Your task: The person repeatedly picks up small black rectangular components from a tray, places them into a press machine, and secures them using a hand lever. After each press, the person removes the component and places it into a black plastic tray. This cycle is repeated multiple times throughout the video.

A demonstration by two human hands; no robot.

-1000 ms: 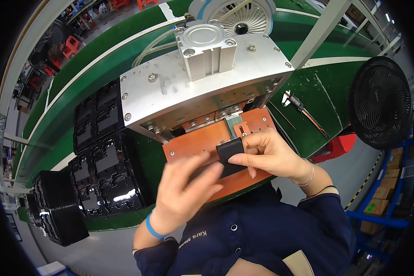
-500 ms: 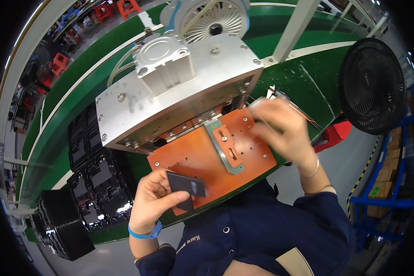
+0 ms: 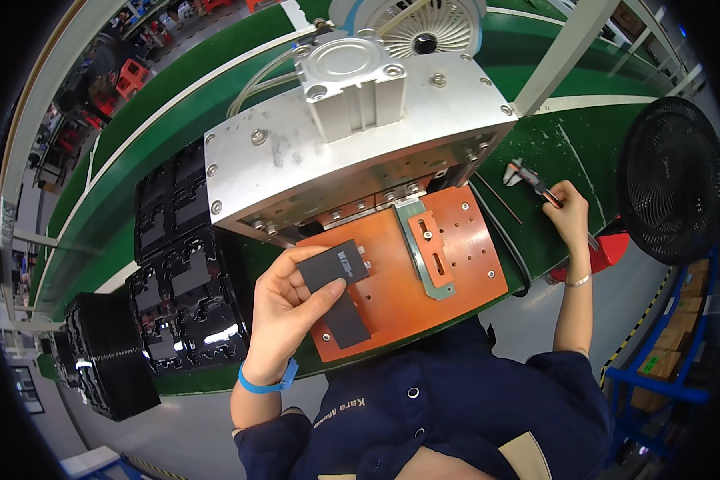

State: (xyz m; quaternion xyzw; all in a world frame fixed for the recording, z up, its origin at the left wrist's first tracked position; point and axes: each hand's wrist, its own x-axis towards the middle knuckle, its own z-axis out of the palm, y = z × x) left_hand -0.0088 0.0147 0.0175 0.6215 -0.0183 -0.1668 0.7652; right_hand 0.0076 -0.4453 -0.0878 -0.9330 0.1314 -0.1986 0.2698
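My left hand (image 3: 292, 308) is closed on two flat dark grey battery cells over the left part of an orange plate (image 3: 384, 308). The upper cell (image 3: 332, 268) has pale print and small light tabs at its right end. The lower cell (image 3: 348, 320) crosses beneath it at an angle. Out to the right, my right hand (image 3: 568, 214) grips a caliper (image 3: 531, 181) by its beam, jaws pointing away to the upper left over the green bench. An orange slotted block (image 3: 430, 250) and a grey-green strip (image 3: 412, 240) are fixed on the plate.
A metal press housing with a cylinder (image 3: 356, 88) stands behind the plate. Stacked black trays (image 3: 188, 312) are at left. A black round fan (image 3: 668, 180) stands at far right, another fan (image 3: 424, 40) behind. A thin rod (image 3: 500, 198) and dark cable (image 3: 508, 240) lie beside the plate.
My right hand has moved from above the plate out to the right and now holds the caliper. The cells in my left hand have tilted, and the view has shifted.
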